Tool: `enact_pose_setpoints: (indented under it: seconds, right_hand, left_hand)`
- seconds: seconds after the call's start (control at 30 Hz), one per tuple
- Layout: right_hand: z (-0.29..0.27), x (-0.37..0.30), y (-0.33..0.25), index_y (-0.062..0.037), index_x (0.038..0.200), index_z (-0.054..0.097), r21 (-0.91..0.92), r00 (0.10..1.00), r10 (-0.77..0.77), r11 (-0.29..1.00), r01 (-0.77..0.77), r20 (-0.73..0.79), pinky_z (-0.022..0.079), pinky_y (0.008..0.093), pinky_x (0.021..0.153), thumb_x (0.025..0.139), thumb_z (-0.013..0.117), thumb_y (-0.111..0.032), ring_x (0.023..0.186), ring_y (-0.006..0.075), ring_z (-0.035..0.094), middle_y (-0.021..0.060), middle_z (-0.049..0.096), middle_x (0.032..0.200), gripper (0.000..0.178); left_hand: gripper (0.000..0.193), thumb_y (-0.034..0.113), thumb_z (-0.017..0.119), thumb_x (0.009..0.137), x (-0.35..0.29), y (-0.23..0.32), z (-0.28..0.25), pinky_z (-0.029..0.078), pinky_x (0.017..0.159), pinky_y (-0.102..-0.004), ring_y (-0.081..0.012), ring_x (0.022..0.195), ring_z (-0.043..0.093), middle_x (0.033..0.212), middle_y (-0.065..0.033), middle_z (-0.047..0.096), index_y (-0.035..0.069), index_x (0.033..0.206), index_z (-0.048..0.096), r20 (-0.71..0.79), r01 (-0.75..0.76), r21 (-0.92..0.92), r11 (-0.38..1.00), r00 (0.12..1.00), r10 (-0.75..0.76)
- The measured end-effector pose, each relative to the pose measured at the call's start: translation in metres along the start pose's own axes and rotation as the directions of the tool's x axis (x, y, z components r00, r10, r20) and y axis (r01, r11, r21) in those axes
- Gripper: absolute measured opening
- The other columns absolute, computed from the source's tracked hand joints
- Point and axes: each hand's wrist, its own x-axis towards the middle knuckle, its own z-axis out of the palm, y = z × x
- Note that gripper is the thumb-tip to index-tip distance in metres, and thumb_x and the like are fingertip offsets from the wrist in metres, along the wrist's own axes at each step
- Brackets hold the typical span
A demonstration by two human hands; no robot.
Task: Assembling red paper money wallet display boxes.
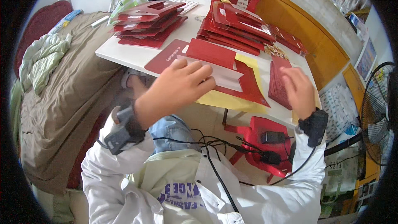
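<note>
Red carton [226, 79]: lay unfolded, white table's [108, 49] near edge!
Left hand [176, 85]: curled above it, grip hidden.
Right hand [300, 90]: bent beside card stack [277, 85], grip unclear.
Carton piles [145, 27]: crowded table's far side.

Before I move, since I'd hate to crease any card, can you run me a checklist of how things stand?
1. Left hand clear of the open red folder: cannot tell; it overlaps the folder in view, contact hidden.
2. Right hand gripping the narrow red card stack: cannot tell; its fingers are by the edge.
3. Open red folder closed: not ok; its white inside shows.
4. Yellow sheet under the folder: ok; it shows past the edges.
5. Left folder pile on the white table: ok.
</note>
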Motion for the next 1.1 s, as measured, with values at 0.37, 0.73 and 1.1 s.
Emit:
enact_pose_setpoints:
  seconds: [0.37,0.73,1.1]
  right_hand:
    - [0.037,-0.003,-0.059,-0.0042,0.100,0.058,0.398,0.877,-0.328,0.900,0.177,0.352,0.041,0.0376,0.082,0.076,0.067,-0.025,0.092,0.0273,0.054,0.0095,0.055,0.094,0.033]
    - [0.037,-0.002,-0.074,-0.0032,0.100,0.055,0.538,0.876,-0.266,0.843,0.009,0.402,0.037,0.0383,0.090,0.074,0.070,-0.016,0.093,0.0309,0.054,0.0104,0.058,0.092,0.032]
    - [0.040,-0.003,-0.074,-0.0055,0.102,0.054,0.550,0.902,-0.248,0.835,0.014,0.354,0.042,0.0417,0.083,0.075,0.065,-0.009,0.094,0.0345,0.058,0.0147,0.063,0.096,0.029]
  left_hand:
    - [0.029,0.015,0.060,0.078,0.005,0.032,0.026,0.040,0.079,-0.0389,-0.0270,0.094,0.051,0.097,-0.0099,0.048,0.004,0.105,0.056,0.109,0.162,-0.393,0.905,0.986,-0.129]
    - [0.026,0.005,0.065,0.072,0.005,0.026,0.017,0.044,0.077,-0.0416,-0.0344,0.087,0.056,0.090,-0.0163,0.057,0.000,0.097,0.058,0.179,0.282,-0.652,0.703,0.959,-0.218]
    - [0.024,0.004,0.061,0.076,0.005,0.025,0.014,0.048,0.077,-0.0405,-0.0351,0.086,0.060,0.088,-0.0169,0.062,-0.001,0.099,0.057,0.256,0.340,-0.700,0.628,0.941,-0.223]
